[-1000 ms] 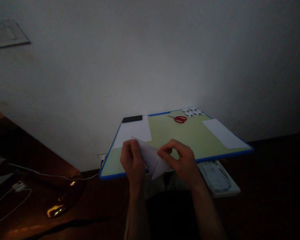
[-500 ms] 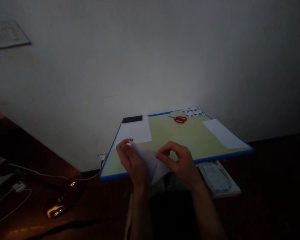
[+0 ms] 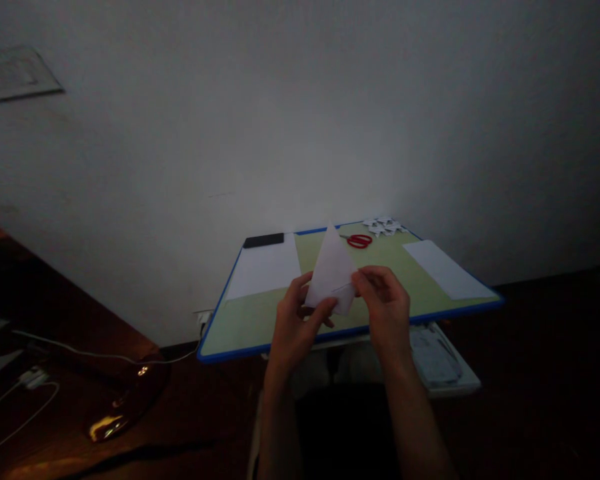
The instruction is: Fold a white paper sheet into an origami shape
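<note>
Both hands hold one folded white paper triangle (image 3: 332, 268) upright above the near edge of a pale green board with a blue rim (image 3: 260, 319). My left hand (image 3: 296, 325) pinches its lower left corner between thumb and fingers. My right hand (image 3: 386, 301) pinches its lower right side, fingers curled. The triangle's tip points up and away from me.
On the board lie a white sheet (image 3: 266, 268) at the left, a dark flat object (image 3: 263, 240) behind it, red scissors (image 3: 359, 241), a pile of white paper cutouts (image 3: 384, 225) at the back, and another white sheet (image 3: 444, 269) at the right. White cables (image 3: 25, 380) trail at the left.
The folded paper was low and lying slanted between my hands; now it is raised and turned upright, tip pointing up. Both hands moved up and to the right, over the board.
</note>
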The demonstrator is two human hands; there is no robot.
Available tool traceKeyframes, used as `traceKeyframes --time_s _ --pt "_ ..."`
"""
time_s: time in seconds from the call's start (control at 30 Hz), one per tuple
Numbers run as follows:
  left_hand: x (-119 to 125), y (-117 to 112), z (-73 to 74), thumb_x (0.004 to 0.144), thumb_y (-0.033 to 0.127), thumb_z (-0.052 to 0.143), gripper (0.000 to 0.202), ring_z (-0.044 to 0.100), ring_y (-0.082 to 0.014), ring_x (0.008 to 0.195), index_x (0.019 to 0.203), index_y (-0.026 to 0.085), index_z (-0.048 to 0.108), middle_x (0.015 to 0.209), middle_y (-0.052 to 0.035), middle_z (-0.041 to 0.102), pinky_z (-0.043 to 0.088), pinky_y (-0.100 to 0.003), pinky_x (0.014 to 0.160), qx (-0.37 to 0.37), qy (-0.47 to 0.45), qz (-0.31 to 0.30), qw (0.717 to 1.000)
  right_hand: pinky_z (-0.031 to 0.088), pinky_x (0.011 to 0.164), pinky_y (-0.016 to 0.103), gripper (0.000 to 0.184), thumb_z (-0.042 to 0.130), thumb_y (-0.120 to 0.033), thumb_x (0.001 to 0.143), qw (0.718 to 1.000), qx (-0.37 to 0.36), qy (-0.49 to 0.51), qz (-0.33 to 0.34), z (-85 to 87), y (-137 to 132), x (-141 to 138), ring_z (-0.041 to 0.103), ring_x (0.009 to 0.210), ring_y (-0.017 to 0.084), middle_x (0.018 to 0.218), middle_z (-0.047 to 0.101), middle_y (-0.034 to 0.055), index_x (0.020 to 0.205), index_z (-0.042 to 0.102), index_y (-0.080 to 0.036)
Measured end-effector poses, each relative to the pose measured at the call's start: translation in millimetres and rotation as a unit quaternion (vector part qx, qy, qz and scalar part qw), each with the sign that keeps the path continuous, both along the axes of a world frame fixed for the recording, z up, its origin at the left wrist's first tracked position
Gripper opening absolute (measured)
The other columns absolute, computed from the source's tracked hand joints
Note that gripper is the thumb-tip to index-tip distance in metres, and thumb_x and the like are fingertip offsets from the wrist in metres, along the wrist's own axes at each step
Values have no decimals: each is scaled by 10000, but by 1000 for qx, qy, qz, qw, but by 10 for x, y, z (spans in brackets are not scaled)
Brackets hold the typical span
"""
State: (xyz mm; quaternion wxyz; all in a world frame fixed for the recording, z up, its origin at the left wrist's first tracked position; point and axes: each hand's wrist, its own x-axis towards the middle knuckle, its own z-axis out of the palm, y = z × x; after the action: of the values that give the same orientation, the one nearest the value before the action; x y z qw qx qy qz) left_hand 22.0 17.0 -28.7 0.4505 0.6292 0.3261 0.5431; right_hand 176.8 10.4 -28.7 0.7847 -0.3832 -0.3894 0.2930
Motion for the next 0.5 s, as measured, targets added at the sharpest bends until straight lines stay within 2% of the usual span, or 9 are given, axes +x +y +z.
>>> traceKeyframes --time_s 0.07,0.2,0.37,0.5 --pt "22 11 4 894 360 842 562 698 -139 650 1370 184 601 1043 -67 767 650 -264 538 -1 -10 -1 1000 553 707 309 237 789 -444 890 999 17 -32 -4 32 -39 27 688 793 190 880 779 32 960 767 -218" --pt "14 15 18 903 376 823 586 665 -112 603 1414 183 611 1054 -58 733 629 -241 481 5 4 25 1000 555 739 318 228 677 -422 979 995 20 -100 -20 88 -115 96 680 825 198 882 768 33 956 793 -227" --pt "-3 3 30 920 389 798 605 674 -116 591 1459 176 625 984 -43 717 617 -223 473 4 44 36 998 558 851 343 158 649 -290 977 990 29 -135 2 81 -121 153 689 932 211 982 763 23 987 804 -265" --pt "-8 4 24 920 400 787 627 677 -114 594 1480 168 630 1084 -86 751 609 -222 479 -2 59 36 998 551 931 388 107 701 -250 939 990 59 -122 26 21 -68 186 683 1128 257 1123 746 50 971 800 -275"
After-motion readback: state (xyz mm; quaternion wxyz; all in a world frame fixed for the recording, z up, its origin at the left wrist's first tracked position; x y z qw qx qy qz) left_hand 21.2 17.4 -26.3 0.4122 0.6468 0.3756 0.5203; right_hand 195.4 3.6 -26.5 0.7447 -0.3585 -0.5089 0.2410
